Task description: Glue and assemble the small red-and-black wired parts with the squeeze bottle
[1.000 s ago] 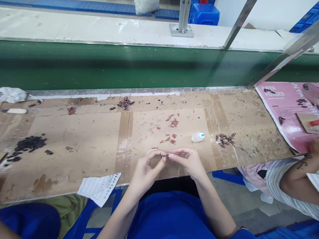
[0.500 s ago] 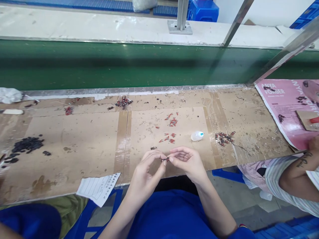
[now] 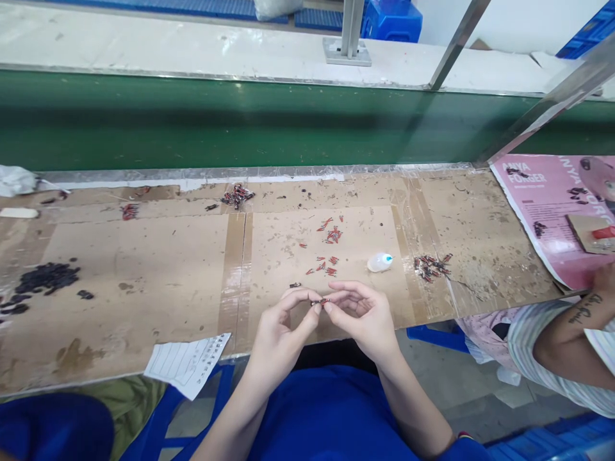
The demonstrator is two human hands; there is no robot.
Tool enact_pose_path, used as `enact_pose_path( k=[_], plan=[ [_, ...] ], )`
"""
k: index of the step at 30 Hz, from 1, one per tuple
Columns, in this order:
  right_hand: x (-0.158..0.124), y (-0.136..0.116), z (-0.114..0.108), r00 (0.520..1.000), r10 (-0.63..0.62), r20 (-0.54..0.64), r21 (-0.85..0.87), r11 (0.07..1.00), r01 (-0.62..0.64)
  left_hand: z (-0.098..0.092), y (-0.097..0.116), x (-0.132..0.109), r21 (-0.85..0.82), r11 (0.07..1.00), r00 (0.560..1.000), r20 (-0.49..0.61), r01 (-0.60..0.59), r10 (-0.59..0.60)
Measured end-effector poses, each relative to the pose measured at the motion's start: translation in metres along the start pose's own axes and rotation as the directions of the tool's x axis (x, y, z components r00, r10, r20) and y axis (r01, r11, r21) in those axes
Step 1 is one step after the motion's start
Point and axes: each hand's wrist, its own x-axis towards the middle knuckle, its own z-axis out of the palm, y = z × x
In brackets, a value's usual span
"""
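Note:
Fingertips of my left hand [image 3: 283, 326] and my right hand [image 3: 361, 317] meet over the near edge of the cardboard-covered bench. Both pinch a small black-and-red part [image 3: 319, 302], mostly hidden by the fingers. A single dark part [image 3: 295, 285] lies just beyond my left fingers. Further off are loose small red pieces [image 3: 331, 261] and a little pile of red pieces [image 3: 333, 235]. A white squeeze bottle with a blue tip [image 3: 380, 262] lies beyond my right hand, and to its right is a pile of black-and-red parts [image 3: 432, 267].
Black pieces [image 3: 48, 278] are heaped at the left, and another black-and-red pile [image 3: 237, 196] lies at the back. A paper sheet [image 3: 187, 365] overhangs the front edge. A green belt [image 3: 240, 125] runs behind. A co-worker's tattooed arm [image 3: 571, 326] is at the right, near a pink mat [image 3: 538, 205].
My hands stay together in nearly the same place. My fingers have shifted slightly on the small part, and more of its red side shows now.

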Motion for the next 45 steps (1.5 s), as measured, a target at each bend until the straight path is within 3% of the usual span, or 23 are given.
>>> enact_pose_path(
  k=[10, 21, 32, 45],
  plan=[
    [0.002, 0.005, 0.002, 0.999, 0.013, -0.043, 0.073, 0.997, -0.01, 0.003, -0.002, -0.004, 0.022, 0.997, 0.996, -0.036, -0.08, 0.081],
    [-0.001, 0.001, 0.001, 0.989, -0.084, -0.118, 0.047, 0.995, 0.09, 0.001, -0.004, -0.001, 0.0, 0.989, 0.985, -0.09, -0.148, 0.148],
    [-0.005, -0.003, 0.004, 0.978, -0.1, -0.185, 0.05, 0.993, 0.111, 0.003, -0.006, -0.003, -0.059, 0.991, 0.983, -0.148, -0.12, 0.11],
    [-0.01, 0.004, 0.015, 0.98, -0.118, -0.162, 0.064, 0.989, 0.13, 0.006, -0.005, -0.004, -0.105, 0.992, 0.981, -0.188, -0.071, 0.05]
  ],
)
